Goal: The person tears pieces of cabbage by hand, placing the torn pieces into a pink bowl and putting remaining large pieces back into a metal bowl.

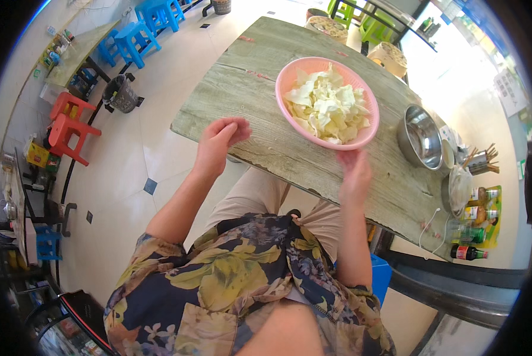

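A pink plastic basket [282, 104] stands on the grey-green wooden table [230, 95], filled with torn pale cabbage leaves [330, 104]. My left hand [225, 133] is over the table's near left edge, away from the basket, its fingers loosely curled with nothing seen in them. Just below the basket's near rim is my right hand [355, 173], somewhat blurred; its fingertips reach the rim's underside or lie close to it, and whether they touch cannot be told.
To the right stand a steel bowl [419, 135], a steel holder with chopsticks [481, 162], a plastic-covered bowl [459, 191] and several bottles [468, 252]. A white cable [426, 229] lies near them. Blue stools [135, 40], red stools [72, 133] and a bin [121, 94] are on the floor at left.
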Tool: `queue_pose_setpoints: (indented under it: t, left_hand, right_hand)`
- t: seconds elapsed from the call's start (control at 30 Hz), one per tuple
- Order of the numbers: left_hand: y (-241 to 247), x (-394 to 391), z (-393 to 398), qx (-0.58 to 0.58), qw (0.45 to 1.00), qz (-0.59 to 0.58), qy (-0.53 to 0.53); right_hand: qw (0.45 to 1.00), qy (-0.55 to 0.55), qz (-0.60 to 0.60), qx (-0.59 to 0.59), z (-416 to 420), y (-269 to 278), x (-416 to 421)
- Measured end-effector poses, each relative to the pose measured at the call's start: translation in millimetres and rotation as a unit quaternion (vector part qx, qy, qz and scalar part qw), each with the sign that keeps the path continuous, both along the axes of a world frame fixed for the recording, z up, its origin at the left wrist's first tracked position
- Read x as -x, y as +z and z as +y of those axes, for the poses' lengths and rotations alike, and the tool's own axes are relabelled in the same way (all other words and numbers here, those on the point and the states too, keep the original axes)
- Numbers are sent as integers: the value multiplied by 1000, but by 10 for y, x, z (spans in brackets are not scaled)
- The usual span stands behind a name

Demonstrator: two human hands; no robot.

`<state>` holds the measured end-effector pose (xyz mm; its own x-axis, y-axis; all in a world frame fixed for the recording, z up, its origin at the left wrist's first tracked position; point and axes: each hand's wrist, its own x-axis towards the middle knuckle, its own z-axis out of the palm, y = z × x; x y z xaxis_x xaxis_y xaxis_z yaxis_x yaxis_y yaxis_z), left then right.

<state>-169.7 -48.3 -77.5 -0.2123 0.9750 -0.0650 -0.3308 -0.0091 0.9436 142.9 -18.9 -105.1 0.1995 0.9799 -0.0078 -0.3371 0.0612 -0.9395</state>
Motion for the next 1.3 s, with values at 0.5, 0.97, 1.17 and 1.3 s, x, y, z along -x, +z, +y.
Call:
queue_pose_setpoints:
  t: [0.5, 0.97, 1.17, 1.3]
  left_hand:
    - [-1067, -61, -537, 141, 851, -467, -196]
    - [-902, -152, -567, 208, 868, -449, -35]
    - [-1104, 144, -561, 247, 861, -438, 81]
    - [-1477, 643, -164, 237, 860, -421, 162]
  right_hand:
    - [757, 335, -431, -360, -620, 81, 1386]
    - [767, 217, -501, -337, -537, 237, 1433]
    - [705, 501, -326, -382, -861, 316, 1655]
    - [706, 468, -381, -371, -695, 353, 1767]
